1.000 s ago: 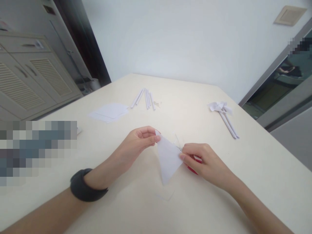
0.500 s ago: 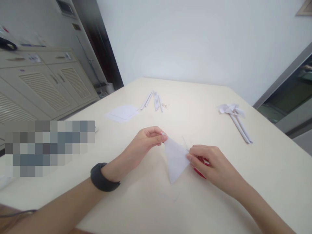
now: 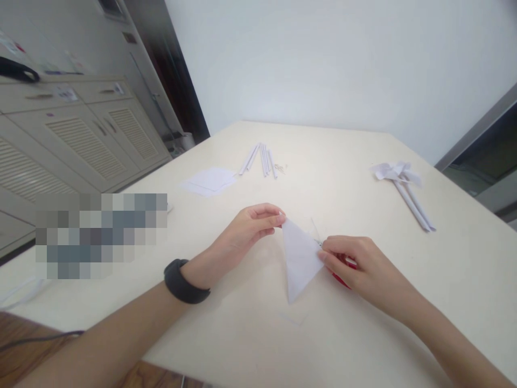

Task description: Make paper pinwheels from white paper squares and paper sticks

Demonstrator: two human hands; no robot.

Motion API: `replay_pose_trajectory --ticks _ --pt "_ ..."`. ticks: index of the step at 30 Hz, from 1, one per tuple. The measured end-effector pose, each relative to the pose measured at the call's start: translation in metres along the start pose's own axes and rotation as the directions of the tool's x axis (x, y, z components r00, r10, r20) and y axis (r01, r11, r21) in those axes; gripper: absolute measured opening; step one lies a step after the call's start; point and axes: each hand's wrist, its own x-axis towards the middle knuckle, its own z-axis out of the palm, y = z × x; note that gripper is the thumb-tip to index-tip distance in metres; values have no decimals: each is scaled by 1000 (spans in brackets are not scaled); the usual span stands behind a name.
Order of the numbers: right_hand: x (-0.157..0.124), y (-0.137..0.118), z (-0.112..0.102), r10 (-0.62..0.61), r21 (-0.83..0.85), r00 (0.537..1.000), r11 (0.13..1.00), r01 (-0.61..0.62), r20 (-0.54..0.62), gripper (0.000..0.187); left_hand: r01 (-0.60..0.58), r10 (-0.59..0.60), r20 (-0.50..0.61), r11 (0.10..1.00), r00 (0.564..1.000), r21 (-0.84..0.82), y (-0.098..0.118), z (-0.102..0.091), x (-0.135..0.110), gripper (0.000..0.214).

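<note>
A folded white paper triangle [image 3: 301, 258] is held up above the table, one point hanging down. Its upper left corner is pinched between the thumb and fingers of my left hand [image 3: 256, 223]. At its right corner, the thumb and fingers of my right hand [image 3: 355, 258] are closed on the paper. Beneath my right hand shows a red-handled tool [image 3: 342, 280], mostly hidden, so I cannot tell its kind or whether the hand touches it. A thin strip [image 3: 315, 229] sticks up behind the paper, and a faint thin V-shaped strip [image 3: 299, 321] lies on the table below.
Flat white paper sheets [image 3: 210, 180] and several rolled paper sticks [image 3: 264, 159] lie farther back, with small tan bits [image 3: 280, 168] beside them. Two paper pinwheel-like pieces on rolled sticks [image 3: 416, 207] rest at right. A blurred-out patch [image 3: 100, 237] covers something at left.
The view has shifted slightly, so everything appears a little to the right and higher. Both hands keep their hold on the paper triangle, which now shows a little more flatly.
</note>
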Motion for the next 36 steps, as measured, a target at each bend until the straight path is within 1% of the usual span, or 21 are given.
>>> replay_pose_trajectory --ticks 4,9,12,15,21,25,31,36 --pt "0 0 0 12 1 1000 1000 -12 6 32 13 -13 -18 1000 1000 7 -1 1 0 9" --pt "0 0 -1 11 -6 1000 1000 -11 7 32 -52 53 -31 997 998 49 0 1 -1 9" --pt "1 -1 -1 22 -1 1000 1000 -22 -8 33 -14 16 -23 997 1000 76 0 -1 -1 7" --pt "2 0 0 13 -1 1000 1000 -13 1 32 11 -9 -18 997 1000 74 1 -2 0 9" --pt "0 -1 -1 20 17 1000 1000 -19 -18 33 5 -3 -32 998 999 65 3 0 -2 9" --pt "0 -3 -2 4 33 1000 999 -4 -10 30 -30 31 -29 998 999 46 4 0 -2 9" --pt "0 -3 -3 23 35 1000 999 -22 -17 29 25 -23 -28 999 999 43 5 1 -1 6" --pt "0 -3 -4 28 21 1000 999 -28 -11 30 -4 5 -39 1000 999 20 4 1 -1 6"
